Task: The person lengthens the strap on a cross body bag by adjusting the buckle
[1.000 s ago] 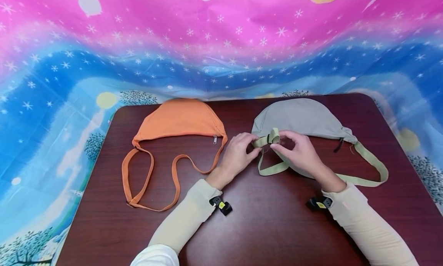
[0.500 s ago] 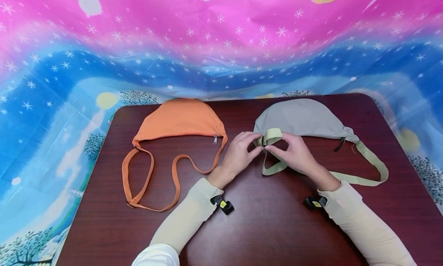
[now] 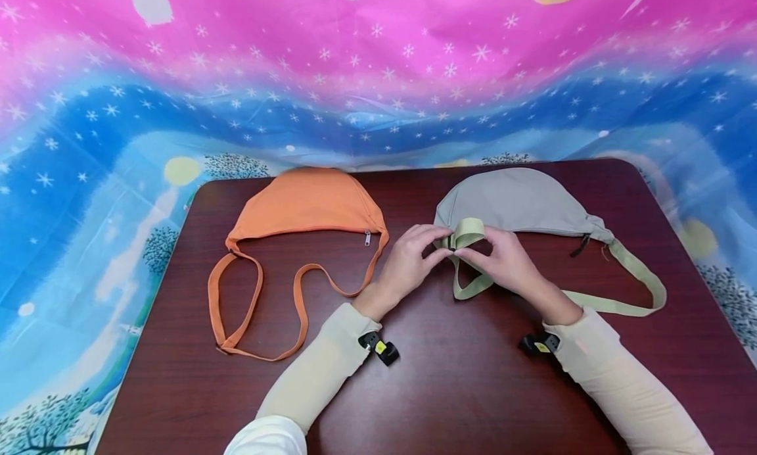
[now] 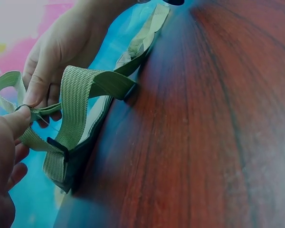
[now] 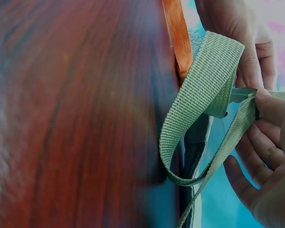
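Note:
A grey waist bag lies at the back right of the table, its pale green webbing strap curving out to the right. In front of the bag, my left hand pinches the strap at a small dark slider. My right hand pinches the same strap just right of it, thumb against fingers. Between the hands a strap loop stands up. Both thumbs meet at the slider in the right wrist view, where fingers partly hide it. Another dark buckle sits lower on the strap in the left wrist view.
An orange waist bag lies at the back left, with its orange strap looped toward the front. The dark red wooden table carries both bags. A patterned pink and blue cloth hangs behind it.
The right hand has shifted slightly left, closer to the left hand. The standing strap loop has grown wider, and the slider sits further left at the left fingertips. The orange bag has not moved.

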Action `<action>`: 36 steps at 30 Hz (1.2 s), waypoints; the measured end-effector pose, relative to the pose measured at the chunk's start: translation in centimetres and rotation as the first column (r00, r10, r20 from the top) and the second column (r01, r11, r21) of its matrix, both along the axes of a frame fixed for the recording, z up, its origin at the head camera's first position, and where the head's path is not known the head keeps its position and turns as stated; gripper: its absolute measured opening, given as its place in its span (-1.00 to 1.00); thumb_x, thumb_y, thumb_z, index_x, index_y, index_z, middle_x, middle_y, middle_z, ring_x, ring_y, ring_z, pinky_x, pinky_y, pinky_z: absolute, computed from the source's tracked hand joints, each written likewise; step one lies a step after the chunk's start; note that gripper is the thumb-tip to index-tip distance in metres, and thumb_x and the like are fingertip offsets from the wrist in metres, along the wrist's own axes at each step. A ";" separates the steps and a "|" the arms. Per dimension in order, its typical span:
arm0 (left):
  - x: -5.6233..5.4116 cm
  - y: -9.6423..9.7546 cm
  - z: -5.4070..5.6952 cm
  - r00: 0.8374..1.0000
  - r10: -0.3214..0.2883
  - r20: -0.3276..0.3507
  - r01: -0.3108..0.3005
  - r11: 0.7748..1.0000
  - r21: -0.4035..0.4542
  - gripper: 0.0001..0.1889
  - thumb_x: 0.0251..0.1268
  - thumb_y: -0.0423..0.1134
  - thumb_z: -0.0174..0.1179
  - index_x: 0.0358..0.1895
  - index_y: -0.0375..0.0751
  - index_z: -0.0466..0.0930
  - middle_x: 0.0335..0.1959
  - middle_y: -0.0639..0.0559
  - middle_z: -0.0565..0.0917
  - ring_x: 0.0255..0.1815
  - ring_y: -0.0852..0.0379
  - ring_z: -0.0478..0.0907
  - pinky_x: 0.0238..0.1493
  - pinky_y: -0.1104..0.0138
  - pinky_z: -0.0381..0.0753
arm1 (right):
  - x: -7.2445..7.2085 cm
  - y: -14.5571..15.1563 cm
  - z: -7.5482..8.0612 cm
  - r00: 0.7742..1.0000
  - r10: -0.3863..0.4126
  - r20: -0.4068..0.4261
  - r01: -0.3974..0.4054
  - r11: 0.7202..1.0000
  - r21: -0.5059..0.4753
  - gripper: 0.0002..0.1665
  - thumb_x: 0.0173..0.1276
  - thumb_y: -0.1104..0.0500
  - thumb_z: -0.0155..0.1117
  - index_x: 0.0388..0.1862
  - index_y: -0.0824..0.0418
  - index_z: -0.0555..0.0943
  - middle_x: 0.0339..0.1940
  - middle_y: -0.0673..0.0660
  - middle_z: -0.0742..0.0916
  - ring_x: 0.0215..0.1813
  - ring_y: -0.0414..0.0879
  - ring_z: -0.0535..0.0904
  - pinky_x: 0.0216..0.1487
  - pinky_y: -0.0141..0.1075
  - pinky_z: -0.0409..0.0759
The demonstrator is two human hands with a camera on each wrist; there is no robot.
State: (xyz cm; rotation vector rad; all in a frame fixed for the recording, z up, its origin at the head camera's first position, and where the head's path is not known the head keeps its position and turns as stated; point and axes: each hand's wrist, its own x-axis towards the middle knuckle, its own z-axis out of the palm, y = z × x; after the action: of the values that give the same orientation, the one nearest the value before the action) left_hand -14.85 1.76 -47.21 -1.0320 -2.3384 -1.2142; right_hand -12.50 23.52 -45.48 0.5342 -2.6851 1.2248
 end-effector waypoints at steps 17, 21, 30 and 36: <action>-0.3 -0.2 -0.2 0.994 -0.057 0.091 0.060 0.998 -0.032 -0.63 0.37 -0.22 0.36 0.17 -0.28 0.64 0.08 -0.08 0.69 0.12 0.07 0.57 0.18 0.39 0.49 | 0.0 -0.1 0.0 1.000 0.011 -0.001 -0.011 1.000 0.002 -0.66 0.18 0.25 0.58 -0.05 0.23 0.74 -0.13 0.15 0.81 -0.04 0.08 0.72 -0.02 0.01 0.62; -0.3 -0.4 -0.1 0.990 -0.071 0.123 0.077 0.996 -0.042 -0.64 0.38 -0.22 0.35 0.16 -0.29 0.62 0.07 -0.08 0.67 0.08 0.07 0.56 0.13 0.35 0.52 | 0.1 0.1 0.2 0.998 0.031 0.048 -0.031 1.000 -0.002 -0.64 0.25 0.23 0.54 0.02 0.23 0.72 -0.06 0.16 0.79 0.01 0.06 0.70 0.02 -0.01 0.60; -0.4 -0.5 -0.1 0.987 -0.066 0.146 0.068 0.998 -0.007 -0.66 0.39 -0.24 0.34 0.14 -0.30 0.62 0.07 -0.08 0.66 0.04 0.07 0.57 0.10 0.34 0.54 | 1.1 3.0 0.2 0.992 -0.007 0.123 0.001 0.999 0.051 -0.73 0.46 0.16 0.36 0.07 0.20 0.70 -0.16 0.05 0.78 -0.14 -0.08 0.67 -0.13 -0.39 0.55; -0.4 -0.6 0.3 0.987 -0.057 0.153 0.056 0.998 0.010 -0.67 0.39 -0.25 0.34 0.13 -0.31 0.63 0.07 -0.09 0.67 0.03 0.07 0.57 0.10 0.33 0.54 | 2.1 5.6 0.2 0.976 -0.050 0.210 0.014 0.986 0.168 -0.79 0.50 0.08 0.31 -0.03 0.15 0.73 -0.20 0.03 0.77 -0.13 -0.07 0.65 -0.10 -0.19 0.56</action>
State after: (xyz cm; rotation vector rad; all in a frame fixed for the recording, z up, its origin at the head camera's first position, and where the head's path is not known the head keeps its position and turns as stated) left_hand -15.25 1.15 -46.91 -1.0434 -2.4338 -1.3657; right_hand -10.39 29.10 -45.28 0.3970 -2.9823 1.1153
